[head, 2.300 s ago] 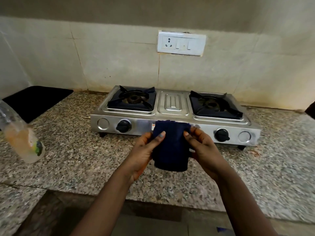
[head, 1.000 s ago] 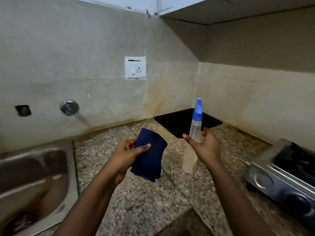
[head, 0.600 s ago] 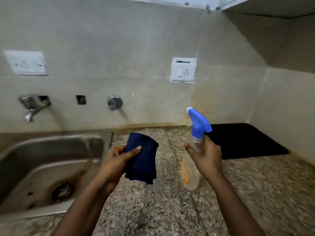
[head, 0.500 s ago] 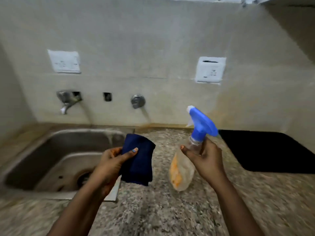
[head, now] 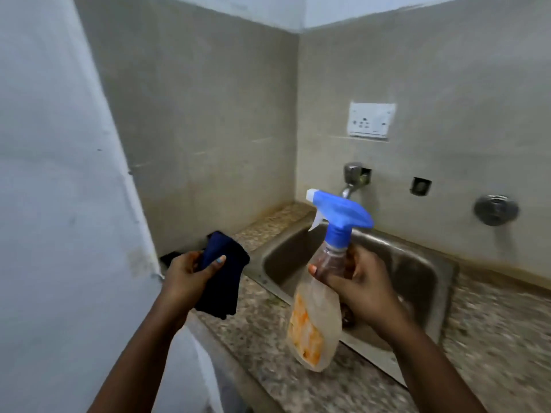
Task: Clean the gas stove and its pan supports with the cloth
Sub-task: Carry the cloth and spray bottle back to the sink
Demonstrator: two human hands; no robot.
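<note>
**Cloth and Sprayer Alignment at the Sink**

The left hand (head: 190, 274) gripped the folded dark-blue cloth (head: 222, 275), thumb pressed across its face, fingers curled behind. The cloth hung with its long axis near vertical, held above the granite counter (head: 492, 332) just left of the steel sink (head: 417, 272). The right hand (head: 362, 286) was wrapped around the neck of the spray bottle (head: 320, 305). The bottle's long axis leaned, base toward the viewer. Its blue nozzle (head: 311, 194) pointed left, toward the cloth, which lay left of and slightly below the nozzle, apart from it. Wetting the cloth probably required only a trigger pull.

Compared with half a second earlier, the view had swung left: the black mat was out of frame, the sink sat behind the bottle, and a pale wall panel (head: 59, 204) filled the left. The gas stove was not in view.
</note>
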